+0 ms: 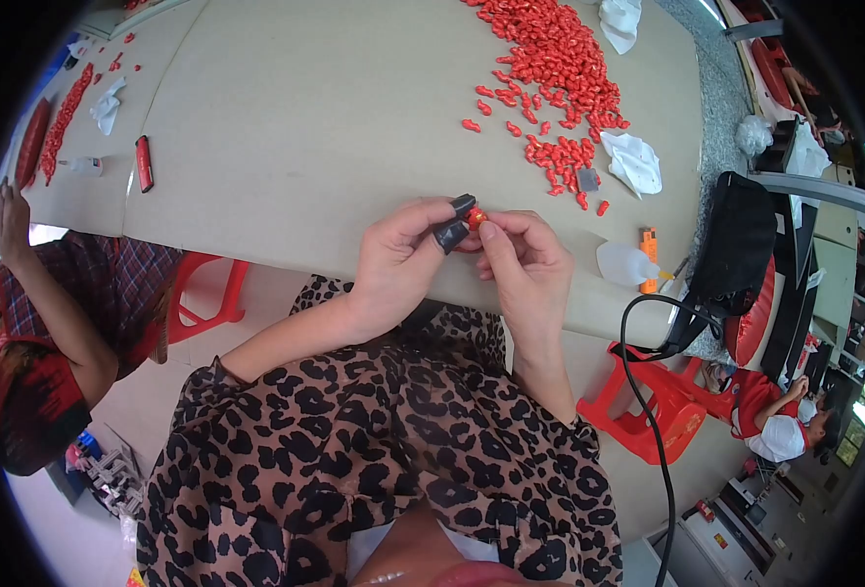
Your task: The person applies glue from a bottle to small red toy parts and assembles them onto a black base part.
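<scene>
My left hand [398, 254] has black covers on its thumb and forefinger tips and pinches a small red peanut-shaped piece [478, 217] with gold marks. On the piece's other side, my right hand [528, 269] grips it between thumb and fingers. Both hands meet just above the table's near edge, in front of my body. Beyond them, a large heap of similar red pieces [560, 59] spreads over the table [286, 127]. A smaller cluster lies closer to me, beside a small grey square block [587, 180].
Right of my hands lie a translucent squeeze bottle [623, 264], an orange cutter-like tool [649, 256] and a black bag [731, 254]. White tissue [633, 163] lies by the heap. At left are a red tool [144, 163] and a co-worker's hand [9, 223]. A red stool [658, 406] stands below.
</scene>
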`<act>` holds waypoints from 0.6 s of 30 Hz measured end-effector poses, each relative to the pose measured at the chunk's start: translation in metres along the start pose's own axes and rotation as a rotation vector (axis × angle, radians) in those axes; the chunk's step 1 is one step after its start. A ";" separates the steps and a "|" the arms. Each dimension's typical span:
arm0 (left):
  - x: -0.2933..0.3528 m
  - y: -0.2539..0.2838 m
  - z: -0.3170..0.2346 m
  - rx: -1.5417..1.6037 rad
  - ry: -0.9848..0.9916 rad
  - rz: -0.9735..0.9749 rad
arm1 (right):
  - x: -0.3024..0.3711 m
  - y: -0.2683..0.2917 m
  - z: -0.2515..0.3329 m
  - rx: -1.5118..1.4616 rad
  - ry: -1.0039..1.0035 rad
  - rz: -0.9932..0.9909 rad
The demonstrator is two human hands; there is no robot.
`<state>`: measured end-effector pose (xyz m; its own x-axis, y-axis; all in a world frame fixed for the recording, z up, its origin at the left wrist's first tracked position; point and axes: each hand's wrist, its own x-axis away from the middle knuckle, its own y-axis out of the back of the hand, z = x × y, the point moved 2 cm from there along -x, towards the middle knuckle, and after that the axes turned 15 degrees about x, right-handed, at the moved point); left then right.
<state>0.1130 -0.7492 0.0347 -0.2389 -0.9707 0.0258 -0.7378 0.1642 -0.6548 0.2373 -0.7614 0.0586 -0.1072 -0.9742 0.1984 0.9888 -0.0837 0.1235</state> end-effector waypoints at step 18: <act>-0.012 -0.026 0.009 -0.281 -0.119 -0.016 | -0.012 0.028 -0.002 0.254 0.412 -0.075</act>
<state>0.1404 -0.7438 0.0449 -0.1630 -0.9845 -0.0650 -0.8904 0.1751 -0.4201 0.2669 -0.7530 0.0578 -0.0764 -0.9735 -0.2155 0.9180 -0.1530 0.3658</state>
